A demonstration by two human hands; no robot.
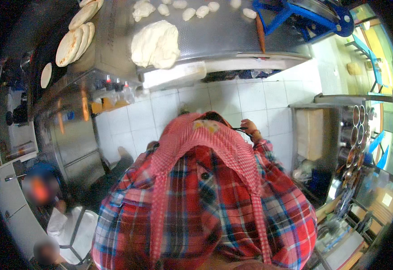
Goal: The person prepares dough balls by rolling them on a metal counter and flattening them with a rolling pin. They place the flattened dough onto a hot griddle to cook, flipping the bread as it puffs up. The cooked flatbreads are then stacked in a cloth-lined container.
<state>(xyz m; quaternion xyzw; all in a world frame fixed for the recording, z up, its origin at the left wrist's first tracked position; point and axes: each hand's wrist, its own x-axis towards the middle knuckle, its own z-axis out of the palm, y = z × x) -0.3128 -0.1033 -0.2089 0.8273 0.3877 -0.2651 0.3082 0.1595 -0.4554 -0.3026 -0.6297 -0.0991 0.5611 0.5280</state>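
My right hand (249, 127) is low at my right side, beside the red checked apron (213, 135), with a thin black cord or strap at its fingers; whether it grips it I cannot tell. At my left side, only a small dark part, perhaps my left hand (152, 145), shows at the sleeve's end, too unclear to read. Ahead of me a large lump of white dough (156, 44) lies on the metal worktop (213, 40). Several small dough balls (189, 14) lie along its far side. A wooden rolling pin (260, 33) lies at the right, by a blue metal frame (280, 17).
Flatbreads (70, 47) lie on a dark surface at the far left. Wooden handles (84, 104) and bottles (126, 91) are at the left counter. Two people, one in white (78, 229), are at lower left. A metal unit with round containers (355, 130) stands right.
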